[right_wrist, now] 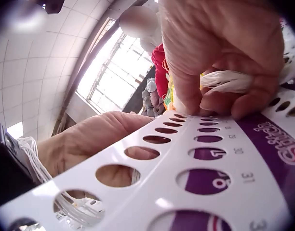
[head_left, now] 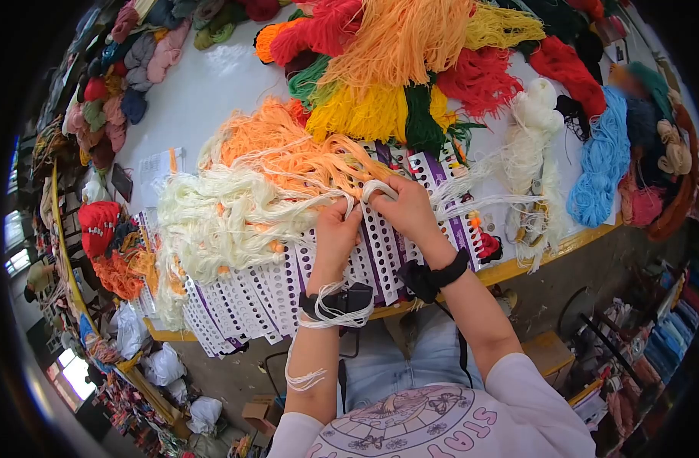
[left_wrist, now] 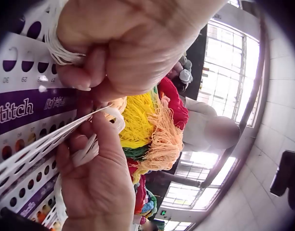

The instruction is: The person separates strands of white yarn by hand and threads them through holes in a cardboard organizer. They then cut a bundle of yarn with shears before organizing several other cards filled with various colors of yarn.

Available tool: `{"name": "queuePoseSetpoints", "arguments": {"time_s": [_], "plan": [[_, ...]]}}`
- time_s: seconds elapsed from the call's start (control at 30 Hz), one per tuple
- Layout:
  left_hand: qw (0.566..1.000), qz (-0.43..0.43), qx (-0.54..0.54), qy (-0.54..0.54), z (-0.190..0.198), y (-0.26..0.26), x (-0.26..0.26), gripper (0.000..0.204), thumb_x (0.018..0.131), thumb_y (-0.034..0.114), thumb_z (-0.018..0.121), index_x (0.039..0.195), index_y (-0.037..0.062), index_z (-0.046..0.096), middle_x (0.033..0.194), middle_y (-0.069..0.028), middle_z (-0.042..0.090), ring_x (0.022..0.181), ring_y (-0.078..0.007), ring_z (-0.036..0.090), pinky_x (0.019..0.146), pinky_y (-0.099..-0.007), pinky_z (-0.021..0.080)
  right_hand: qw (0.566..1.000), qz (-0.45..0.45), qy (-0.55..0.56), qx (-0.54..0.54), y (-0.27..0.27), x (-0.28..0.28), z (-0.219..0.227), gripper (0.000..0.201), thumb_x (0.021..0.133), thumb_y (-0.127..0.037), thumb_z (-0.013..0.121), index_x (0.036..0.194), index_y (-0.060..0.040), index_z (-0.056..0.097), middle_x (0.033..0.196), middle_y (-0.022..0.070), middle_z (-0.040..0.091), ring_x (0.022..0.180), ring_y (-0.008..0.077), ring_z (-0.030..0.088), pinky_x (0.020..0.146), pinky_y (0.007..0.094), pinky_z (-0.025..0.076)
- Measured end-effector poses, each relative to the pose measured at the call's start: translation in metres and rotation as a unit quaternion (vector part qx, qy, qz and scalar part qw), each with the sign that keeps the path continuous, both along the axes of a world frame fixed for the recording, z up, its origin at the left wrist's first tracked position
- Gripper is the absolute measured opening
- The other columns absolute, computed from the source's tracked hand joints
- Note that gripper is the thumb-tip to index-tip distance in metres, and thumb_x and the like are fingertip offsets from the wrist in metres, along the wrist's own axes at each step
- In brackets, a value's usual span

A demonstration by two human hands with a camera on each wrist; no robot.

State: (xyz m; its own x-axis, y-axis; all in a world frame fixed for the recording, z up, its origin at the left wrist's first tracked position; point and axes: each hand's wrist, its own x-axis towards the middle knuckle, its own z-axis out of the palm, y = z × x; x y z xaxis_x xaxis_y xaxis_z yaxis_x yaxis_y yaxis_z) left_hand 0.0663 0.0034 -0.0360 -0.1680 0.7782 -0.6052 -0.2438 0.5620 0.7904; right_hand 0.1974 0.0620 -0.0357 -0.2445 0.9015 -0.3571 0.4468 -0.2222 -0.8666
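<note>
My left hand (head_left: 336,233) pinches white thread with curled fingers, low over a row of punched cards (head_left: 378,248). Close beside it, my right hand (head_left: 407,211) grips a looped bundle of white thread (head_left: 378,188). Fine strands stretch taut by the fingers in the left wrist view, where a white bundle (left_wrist: 87,153) also crosses the right hand's fingers. In the right wrist view, white thread (right_wrist: 228,81) passes through the curled right hand, above a card's round holes. Loose white strands (head_left: 340,307) drape over the left wrist's black band.
A white thread heap (head_left: 223,217) covers cards at left, with peach thread (head_left: 277,145) behind. Yellow thread (head_left: 357,111) and red thread (head_left: 483,80) lie farther back. White skeins (head_left: 534,126) and a light blue skein (head_left: 600,164) lie at right. The yellow table edge (head_left: 544,256) runs in front.
</note>
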Motion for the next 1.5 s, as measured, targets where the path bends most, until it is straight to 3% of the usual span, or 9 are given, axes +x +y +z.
{"name": "queuePoseSetpoints", "arguments": {"time_s": [0.1,0.5,0.6,0.83,1.13,1.23,1.33,1.4,1.5], "plan": [[1.000,0.001,0.008,0.023,-0.001,0.002,0.000,0.009,0.084,0.009,0.053,0.085,0.0029,0.060,0.060,0.0038,0.051,0.041,-0.0030,0.041,0.037,-0.0161,0.033,0.998,0.050,0.003,0.044,0.000,0.001,0.008,0.022,0.073,-0.018,0.059,0.084,0.0013,0.060,0.072,0.0122,0.060,0.060,0.0203,0.056,0.057,0.0294,0.043],[0.871,-0.089,0.016,0.482,0.022,0.000,-0.015,0.015,0.073,0.011,0.054,0.072,-0.0027,0.059,0.054,-0.0028,0.051,0.049,-0.0071,0.043,0.047,-0.0242,0.037,0.994,0.020,-0.057,0.093,-0.008,-0.008,-0.015,0.020,0.079,-0.018,0.042,0.081,-0.0049,0.058,0.067,0.0171,0.058,0.065,0.0334,0.057,0.058,0.0419,0.043],[0.918,0.039,0.003,0.396,0.028,-0.005,-0.029,0.015,0.070,0.012,0.057,0.072,-0.0030,0.059,0.056,-0.0078,0.054,0.047,-0.0118,0.047,0.047,-0.0273,0.038,0.990,0.033,-0.085,0.103,-0.007,-0.007,-0.018,0.020,0.080,-0.017,0.043,0.081,-0.0050,0.058,0.067,0.0163,0.058,0.064,0.0330,0.057,0.057,0.0418,0.043],[0.988,-0.002,-0.029,0.150,0.040,-0.008,-0.035,0.018,0.082,0.015,0.057,0.084,-0.0026,0.060,0.066,0.0000,0.056,0.059,-0.0049,0.047,0.056,-0.0187,0.038,0.997,0.007,-0.025,0.068,-0.008,-0.004,-0.011,0.019,0.080,-0.017,0.044,0.083,-0.0064,0.059,0.068,0.0160,0.059,0.064,0.0328,0.057,0.056,0.0409,0.043],[0.951,-0.055,0.112,0.282,0.014,-0.011,-0.036,0.015,0.082,0.012,0.057,0.089,-0.0009,0.059,0.086,-0.0060,0.059,0.057,-0.0043,0.045,0.054,-0.0175,0.039,0.999,0.009,0.000,0.043,-0.005,-0.002,-0.015,0.020,0.079,-0.018,0.045,0.087,-0.0061,0.060,0.072,0.0158,0.060,0.068,0.0317,0.058,0.059,0.0389,0.045],[0.955,0.096,0.037,-0.278,0.041,-0.007,-0.039,0.015,0.085,0.013,0.052,0.092,0.0015,0.057,0.103,-0.0096,0.057,0.047,-0.0019,0.035,0.041,-0.0146,0.033,0.999,0.022,0.031,0.038,-0.006,0.001,-0.013,0.018,0.077,-0.017,0.048,0.087,-0.0059,0.059,0.074,0.0135,0.061,0.067,0.0283,0.059,0.060,0.0362,0.045],[0.931,0.111,0.058,-0.342,0.045,-0.002,-0.025,0.015,0.086,0.015,0.048,0.094,0.0041,0.055,0.107,-0.0102,0.055,0.042,-0.0016,0.026,0.033,-0.0131,0.024,0.996,0.045,0.070,0.026,-0.004,0.005,0.001,0.015,0.075,-0.013,0.053,0.087,-0.0062,0.058,0.078,0.0105,0.061,0.066,0.0244,0.059,0.060,0.0324,0.045],[0.983,-0.062,0.051,-0.168,0.044,0.000,-0.023,0.010,0.082,0.012,0.056,0.086,0.0036,0.058,0.082,-0.0030,0.056,0.047,-0.0018,0.032,0.041,-0.0164,0.029,0.994,0.047,0.094,0.042,-0.006,0.007,0.014,0.014,0.072,-0.008,0.056,0.086,-0.0063,0.058,0.081,0.0083,0.061,0.065,0.0222,0.059,0.059,0.0301,0.045],[0.936,-0.325,0.034,0.131,0.031,0.003,-0.020,0.011,0.073,0.010,0.067,0.075,0.0030,0.059,0.061,0.0047,0.043,0.056,-0.0036,0.037,0.050,-0.0211,0.032,0.979,0.075,0.168,0.086,-0.009,0.004,0.005,0.014,0.072,-0.003,0.056,0.086,-0.0058,0.056,0.078,0.0058,0.058,0.068,0.0208,0.058,0.060,0.0284,0.045]]}}
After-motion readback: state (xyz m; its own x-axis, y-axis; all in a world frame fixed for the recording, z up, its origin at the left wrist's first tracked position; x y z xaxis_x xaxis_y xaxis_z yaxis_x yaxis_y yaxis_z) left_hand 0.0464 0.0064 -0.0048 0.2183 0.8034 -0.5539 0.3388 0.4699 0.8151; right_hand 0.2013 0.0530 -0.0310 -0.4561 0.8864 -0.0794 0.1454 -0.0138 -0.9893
